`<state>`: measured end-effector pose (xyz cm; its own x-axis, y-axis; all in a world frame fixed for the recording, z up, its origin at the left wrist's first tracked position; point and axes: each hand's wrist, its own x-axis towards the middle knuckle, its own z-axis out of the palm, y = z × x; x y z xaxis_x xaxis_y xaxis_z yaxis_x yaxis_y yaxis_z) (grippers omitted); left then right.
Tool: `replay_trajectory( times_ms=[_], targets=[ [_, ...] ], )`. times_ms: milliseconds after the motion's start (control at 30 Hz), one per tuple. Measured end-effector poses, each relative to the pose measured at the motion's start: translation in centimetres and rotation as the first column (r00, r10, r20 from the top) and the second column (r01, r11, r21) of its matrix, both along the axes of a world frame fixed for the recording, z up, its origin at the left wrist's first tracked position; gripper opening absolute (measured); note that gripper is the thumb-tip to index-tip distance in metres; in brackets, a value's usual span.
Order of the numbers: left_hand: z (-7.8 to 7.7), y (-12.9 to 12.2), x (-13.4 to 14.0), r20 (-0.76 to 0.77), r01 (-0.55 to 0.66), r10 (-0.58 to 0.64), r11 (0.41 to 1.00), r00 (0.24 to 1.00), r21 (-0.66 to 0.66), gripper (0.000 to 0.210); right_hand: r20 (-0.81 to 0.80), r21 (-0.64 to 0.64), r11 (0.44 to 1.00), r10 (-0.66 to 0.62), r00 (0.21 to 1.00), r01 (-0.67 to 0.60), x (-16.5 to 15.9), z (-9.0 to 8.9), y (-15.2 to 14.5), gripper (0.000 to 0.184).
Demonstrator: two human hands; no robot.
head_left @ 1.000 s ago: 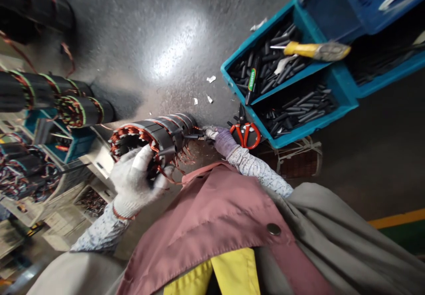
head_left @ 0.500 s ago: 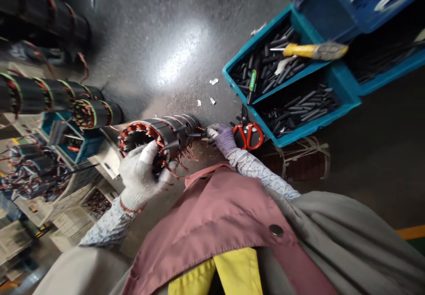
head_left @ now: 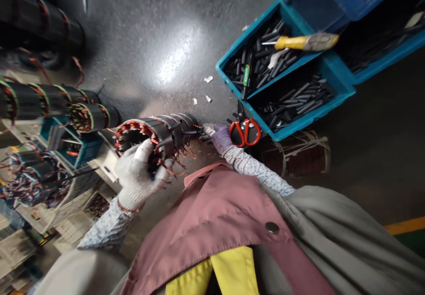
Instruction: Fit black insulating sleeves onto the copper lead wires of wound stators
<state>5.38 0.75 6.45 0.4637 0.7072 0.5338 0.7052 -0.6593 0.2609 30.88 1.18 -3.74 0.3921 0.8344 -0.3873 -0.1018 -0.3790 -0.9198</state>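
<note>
My left hand [head_left: 135, 166], in a white knit glove, is wrapped round the near rim of a motor stator [head_left: 166, 129], thumb at the winding opening. The stator lies on its side on the dark bench, with orange copper windings at its end and loose copper wire ends hanging toward me. My right hand [head_left: 219, 136], in a purple glove with pale fingertips, is closed at the far end of the stator. Its fingertips meet a thin black tube [head_left: 191, 132]; more short black tubes show under the fingers. Red-handled scissors [head_left: 245, 131] lie right beside this hand.
Teal bins [head_left: 282, 133] at right hold many short black tubes, a marker [head_left: 246, 76] and a yellow-handled screwdriver [head_left: 303, 42]. More stators [head_left: 49, 100] stand in rows at left. White scraps [head_left: 208, 79] lie on the bench [head_left: 133, 34]. A strapped bundle [head_left: 299, 155] sits below the bins.
The view has shifted slightly, so the bins appear further left and higher. Both hands keep nearly the same hold at the stator.
</note>
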Motion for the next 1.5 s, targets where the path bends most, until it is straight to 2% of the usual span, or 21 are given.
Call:
replay_trajectory(
  times_ms=[67, 167, 267, 367, 600, 767, 933, 1067, 1233, 1333, 1400, 1433, 1467, 1500],
  targets=[
    [-0.1, -0.1, 0.1, 0.004, -0.01, 0.01, 1.0, 1.0, 0.026, 0.047, 0.065, -0.006, 1.0, 0.005, 0.998, -0.005, 0.0, 0.2, -0.1, 0.019],
    [-0.4, -0.5, 0.3, 0.023, -0.008, 0.008, 0.999, 1.0, 0.036, 0.048, 0.235, 0.055, 0.998, -0.037, 0.971, 0.024, 0.0, 0.6, -0.5, 0.016],
    [-0.9, -0.5, 0.6, 0.069, 0.014, -0.016, 1.0, 0.997, 0.027, 0.048, 0.303, 0.097, 0.995, -0.058, 0.951, 0.03, 0.0, 0.5, -0.8, 0.018],
    [-1.1, -0.4, 0.7, 0.074, 0.022, -0.025, 0.999, 0.997, 0.04, 0.048, 0.261, 0.103, 0.995, -0.034, 0.965, 0.007, 0.0, 0.1, -0.7, 0.022],
    [-0.9, -0.4, 0.7, 0.085, 0.042, -0.05, 0.995, 0.995, 0.086, 0.047, 0.125, -0.034, 0.999, 0.044, 0.991, -0.04, 0.2, 0.2, -0.7, 0.027],
    [-0.9, -0.5, 0.8, 0.083, 0.015, -0.017, 1.0, 0.996, 0.022, 0.048, 0.153, 0.03, 1.0, -0.013, 0.988, 0.008, -0.1, 0.0, -0.8, 0.035],
    [-1.0, -0.6, 0.8, 0.113, 0.031, -0.034, 0.999, 0.993, 0.025, 0.049, 0.227, 0.078, 0.995, 0.036, 0.973, -0.055, -0.2, -0.1, -0.5, 0.022],
    [-1.0, -0.6, 1.0, 0.125, 0.044, -0.047, 0.998, 0.991, 0.033, 0.048, 0.447, 0.073, 0.98, 0.133, 0.885, -0.184, 0.1, -0.1, 0.6, 0.02],
    [-0.8, -0.6, 1.3, 0.111, 0.076, -0.082, 0.996, 0.99, 0.055, 0.048, 0.684, 0.035, 0.883, 0.321, 0.655, -0.469, 1.4, -0.2, 1.5, 0.024],
    [-0.7, -0.5, 0.9, 0.119, 0.09, -0.094, 0.995, 0.988, 0.035, 0.047, 0.756, -0.129, 0.834, 0.433, 0.491, -0.536, 1.2, 1.2, 2.9, 0.02],
    [-0.7, -0.4, 0.3, 0.103, 0.092, -0.091, 0.996, 0.991, -0.001, 0.047, 0.726, -0.271, 0.785, 0.547, 0.418, -0.557, 0.5, 2.9, 4.5, 0.018],
    [-0.8, -0.3, -0.1, 0.087, 0.087, -0.085, 0.996, 0.993, -0.021, 0.048, 0.679, -0.325, 0.756, 0.605, 0.417, -0.568, 0.1, 3.6, 5.4, 0.021],
    [-0.8, -0.2, -0.5, 0.067, 0.073, -0.071, 0.997, 0.995, -0.038, 0.049, 0.623, -0.35, 0.752, 0.632, 0.461, -0.558, -0.1, 4.2, 6.3, 0.026],
    [-0.9, 0.0, -0.9, 0.049, 0.051, -0.049, 0.997, 0.998, -0.049, 0.05, 0.508, -0.357, 0.74, 0.666, 0.547, -0.569, -0.1, 4.6, 7.0, 0.029]
  ],
)
